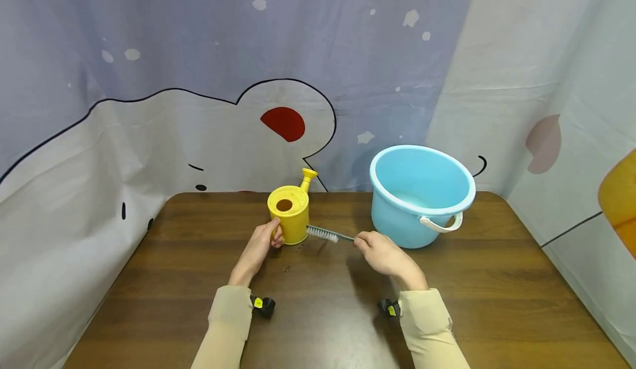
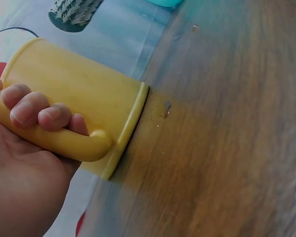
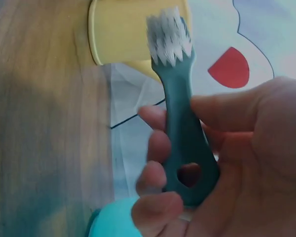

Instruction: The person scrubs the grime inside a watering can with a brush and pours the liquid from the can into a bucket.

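Observation:
A yellow watering can point(image 1: 296, 224) stands upright near the back of the table, its spout pointing up and to the right. My left hand point(image 1: 261, 243) grips its handle point(image 2: 64, 143), with the fingers curled round it in the left wrist view. In my right hand point(image 1: 386, 256) is a green brush point(image 3: 180, 113) with white bristles, held by its handle between thumb and fingers. The brush's bristled head point(image 1: 322, 233) is at the right side of the can, overlapping its wall in the right wrist view.
A light blue bucket point(image 1: 392, 222) with a white handle point(image 1: 442, 226) stands at the back right of the wooden table point(image 1: 318, 325). Small dirt crumbs point(image 2: 166, 109) lie by the can's base. Behind the table hangs a printed curtain point(image 1: 199, 43).

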A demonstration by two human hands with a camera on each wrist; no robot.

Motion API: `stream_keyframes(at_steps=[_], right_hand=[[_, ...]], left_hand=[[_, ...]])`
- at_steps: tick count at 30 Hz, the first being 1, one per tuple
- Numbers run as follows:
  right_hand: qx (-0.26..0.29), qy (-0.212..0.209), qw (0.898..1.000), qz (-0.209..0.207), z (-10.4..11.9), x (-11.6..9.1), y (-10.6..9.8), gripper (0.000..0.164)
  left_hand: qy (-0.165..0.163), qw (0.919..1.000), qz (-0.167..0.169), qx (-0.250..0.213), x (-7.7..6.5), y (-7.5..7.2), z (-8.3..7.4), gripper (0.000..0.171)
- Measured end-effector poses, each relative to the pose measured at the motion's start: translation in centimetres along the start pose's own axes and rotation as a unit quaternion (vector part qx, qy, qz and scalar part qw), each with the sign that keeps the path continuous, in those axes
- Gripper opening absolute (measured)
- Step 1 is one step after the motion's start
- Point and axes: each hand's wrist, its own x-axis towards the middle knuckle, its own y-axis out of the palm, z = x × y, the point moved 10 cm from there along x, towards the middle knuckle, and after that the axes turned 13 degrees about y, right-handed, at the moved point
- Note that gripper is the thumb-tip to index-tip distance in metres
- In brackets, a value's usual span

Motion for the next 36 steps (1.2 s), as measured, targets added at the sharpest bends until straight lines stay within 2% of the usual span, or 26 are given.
stream_keyframes(at_steps=[8,16,20,23,26,30,36], right_hand=[[0.048,0.024,0.992,-0.115,-0.2,-0.2,-2.5,0.027],[0.073,0.038,0.982,-0.171,0.1,-0.7,-3.7,0.028],[0.078,0.043,0.979,-0.185,0.5,-1.2,-4.3,0.027],[0.085,0.027,0.977,-0.194,1.2,-1.6,-4.6,0.024],[0.086,-0.007,0.974,-0.210,2.3,-2.1,-5.1,0.023],[0.074,-0.056,0.968,-0.234,3.5,-2.8,-5.5,0.023],[0.058,-0.098,0.965,-0.234,4.7,-3.4,-5.6,0.021]], left_hand=[[0.012,0.9998,-0.006,0.013,0.0,0.2,-0.3,0.047],[0.037,0.9966,0.010,0.072,0.0,0.8,-1.2,0.047],[0.036,0.9950,0.008,0.093,0.2,0.5,0.1,0.049],[0.039,0.9929,0.000,0.112,0.4,0.3,1.4,0.051],[0.048,0.9900,-0.008,0.132,0.4,0.3,1.6,0.051],[0.066,0.9863,-0.013,0.151,0.3,0.7,1.3,0.050],[0.088,0.9759,-0.006,0.199,0.2,1.2,0.4,0.049]])
